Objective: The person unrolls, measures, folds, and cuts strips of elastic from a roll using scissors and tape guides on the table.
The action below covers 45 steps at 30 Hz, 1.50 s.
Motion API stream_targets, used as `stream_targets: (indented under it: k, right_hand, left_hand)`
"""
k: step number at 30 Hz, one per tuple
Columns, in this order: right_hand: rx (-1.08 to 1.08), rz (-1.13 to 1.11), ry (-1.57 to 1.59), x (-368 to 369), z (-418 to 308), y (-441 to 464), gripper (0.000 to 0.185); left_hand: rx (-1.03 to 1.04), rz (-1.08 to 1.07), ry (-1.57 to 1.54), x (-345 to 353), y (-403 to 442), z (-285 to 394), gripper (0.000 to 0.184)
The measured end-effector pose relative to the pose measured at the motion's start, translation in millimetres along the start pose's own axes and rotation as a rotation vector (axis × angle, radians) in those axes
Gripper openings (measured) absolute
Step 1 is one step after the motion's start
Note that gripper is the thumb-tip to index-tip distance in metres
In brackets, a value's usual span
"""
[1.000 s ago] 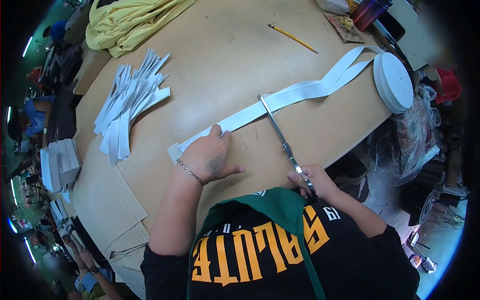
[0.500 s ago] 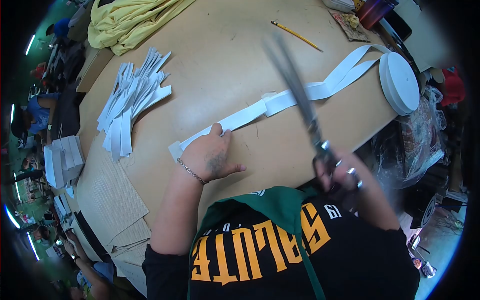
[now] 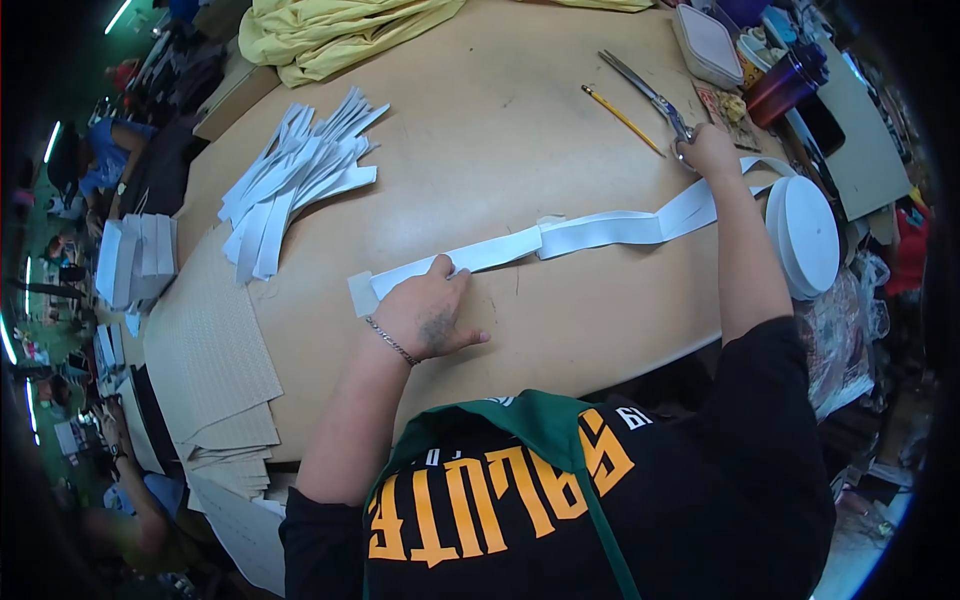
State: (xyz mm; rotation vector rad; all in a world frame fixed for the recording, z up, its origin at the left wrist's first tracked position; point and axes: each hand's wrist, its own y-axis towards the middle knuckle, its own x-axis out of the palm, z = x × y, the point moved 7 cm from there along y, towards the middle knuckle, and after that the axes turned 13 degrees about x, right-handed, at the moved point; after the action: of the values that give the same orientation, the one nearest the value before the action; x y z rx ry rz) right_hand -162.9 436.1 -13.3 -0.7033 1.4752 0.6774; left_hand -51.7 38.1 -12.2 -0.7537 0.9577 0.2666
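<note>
Dial centred on the view. Your left hand (image 3: 420, 310), slightly toward 9 o'clock, rests on a short, flat white fabric-like strip (image 3: 500, 250) on the tan worktop (image 3: 560, 340); that grip is spread, thumb apart. Your right hand (image 3: 712, 152), between 1 and 2 o'clock, touches the ring handles of the silver metal scissors (image 3: 640, 85); fingertips hidden, cannot tell whether that grip pinches. A longer white band (image 3: 605, 230) runs to the round white roll (image 3: 808, 238) near 3 o'clock. Judgement: strip likely light, limp, easily shifted; press it flat near the ends. Scissors likely rigid, heavier; take them by the rings.
</note>
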Motion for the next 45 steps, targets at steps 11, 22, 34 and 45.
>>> stream_targets:
  k: [11,22,34,45]
  right_hand:
    - [-0.772,-0.505,0.163,17,-72,-141,0.038]
    - [-1.048,0.26,0.425,-12,-99,-248,0.045]
    - [-0.779,0.015,0.347,23,-82,-267,0.057]
    - [-0.887,-0.049,0.401,14,-140,-240,0.036]
  left_hand:
    - [-0.055,0.01,-0.03,0,0,0,0.07]
    - [-0.119,-0.03,0.027,-4,5,22,0.081]
    - [-0.111,0.002,0.082,1,9,23,0.084]
    - [-0.094,0.044,0.02,11,7,20,0.082]
